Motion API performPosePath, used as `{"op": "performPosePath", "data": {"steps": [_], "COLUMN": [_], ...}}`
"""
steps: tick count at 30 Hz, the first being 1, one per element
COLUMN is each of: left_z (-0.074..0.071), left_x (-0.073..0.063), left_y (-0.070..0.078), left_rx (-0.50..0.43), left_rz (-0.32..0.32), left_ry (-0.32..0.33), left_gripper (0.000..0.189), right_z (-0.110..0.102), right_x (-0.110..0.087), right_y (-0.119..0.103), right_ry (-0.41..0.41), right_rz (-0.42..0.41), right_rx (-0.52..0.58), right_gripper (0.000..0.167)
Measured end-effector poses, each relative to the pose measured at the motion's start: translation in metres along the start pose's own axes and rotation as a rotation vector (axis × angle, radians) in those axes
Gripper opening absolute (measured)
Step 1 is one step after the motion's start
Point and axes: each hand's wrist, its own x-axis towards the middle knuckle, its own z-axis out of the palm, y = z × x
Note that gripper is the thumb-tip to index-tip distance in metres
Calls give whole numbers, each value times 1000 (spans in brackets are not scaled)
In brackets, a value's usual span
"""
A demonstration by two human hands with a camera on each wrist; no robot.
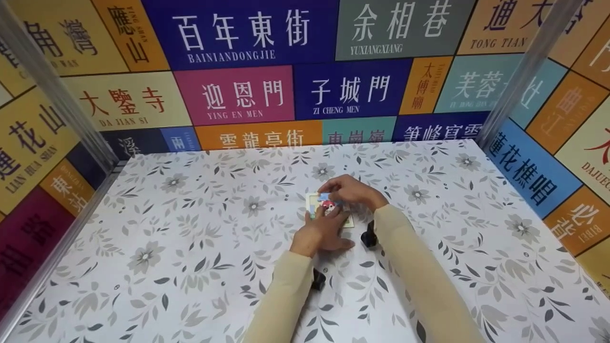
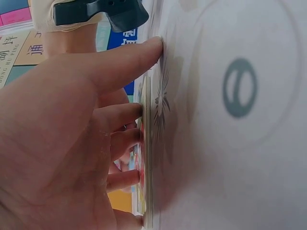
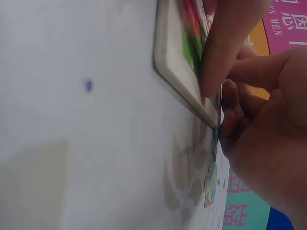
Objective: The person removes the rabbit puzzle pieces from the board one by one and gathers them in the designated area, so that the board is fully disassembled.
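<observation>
A small, pale-rimmed puzzle board [image 1: 312, 200] with a red-haired cartoon picture lies flat on the table. My left hand [image 1: 321, 233] rests on its near part, fingers spread across the picture and thumb out on the tabletop. In the left wrist view, the fingertips [image 2: 135, 112] touch the board's face. At the far edge, my right hand [image 1: 355, 190] bends over the board; its thumb and fingers pinch a small blue puzzle piece [image 1: 324, 196], mostly hidden by the fingers. The right wrist view shows the board's corner [image 3: 165, 62] beside those fingers.
A white cloth with grey leaves and flowers [image 1: 190, 228] covers the table. In the right wrist view, a small yellow-and-blue piece [image 3: 210, 186] appears beyond the board. Panels with Chinese lettering [image 1: 233, 93] stand at the back and sides. Dark wrist straps [image 1: 368, 237] sit on both sleeves.
</observation>
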Motion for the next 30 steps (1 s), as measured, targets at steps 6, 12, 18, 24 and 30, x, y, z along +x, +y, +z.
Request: {"op": "performPosePath", "data": {"steps": [6, 12, 18, 24, 30], "left_z": [0, 1, 2, 1, 1], "left_x": [0, 2, 3, 1, 2], "left_y": [0, 0, 0, 1, 1], "left_rx": [-3, -7, -8, -19, -44], "left_rz": [3, -6, -8, -8, -29], "left_ry": [8, 3, -1, 1, -12], "left_gripper": [79, 79, 80, 79, 79], "right_z": [-1, -6, -17, -33, -53], "right_x": [1, -1, -9, -20, -36], "right_y": [-3, -3, -1, 6, 19], "right_ry": [48, 133, 200, 235, 222], "right_rz": [8, 24, 69, 122, 153], "right_rx": [29, 21, 23, 14, 34], "right_gripper": [28, 23, 22, 17, 21]}}
